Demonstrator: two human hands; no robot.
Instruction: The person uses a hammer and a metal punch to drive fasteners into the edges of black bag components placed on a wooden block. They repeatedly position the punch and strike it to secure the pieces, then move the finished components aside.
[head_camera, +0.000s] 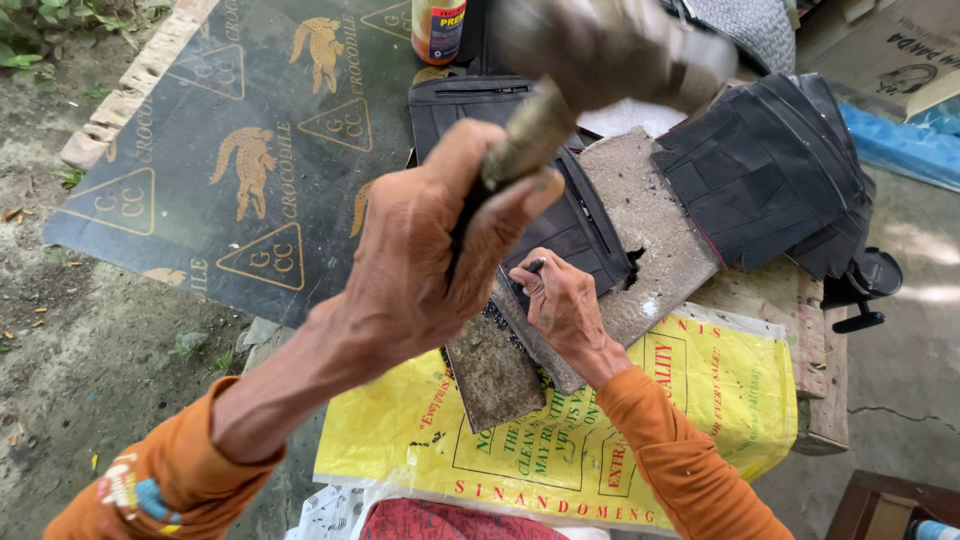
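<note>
Over the worn board (650, 230), your left hand (420, 250) is clenched on a raised mallet (600, 45); your right hand (560, 300) pinches a punch (535, 266) on the black leather piece (570, 225). Keep the punch upright — fingers low. Stacked black pieces (770, 170) and a bottle (437, 28) crowd the far edge.
</note>
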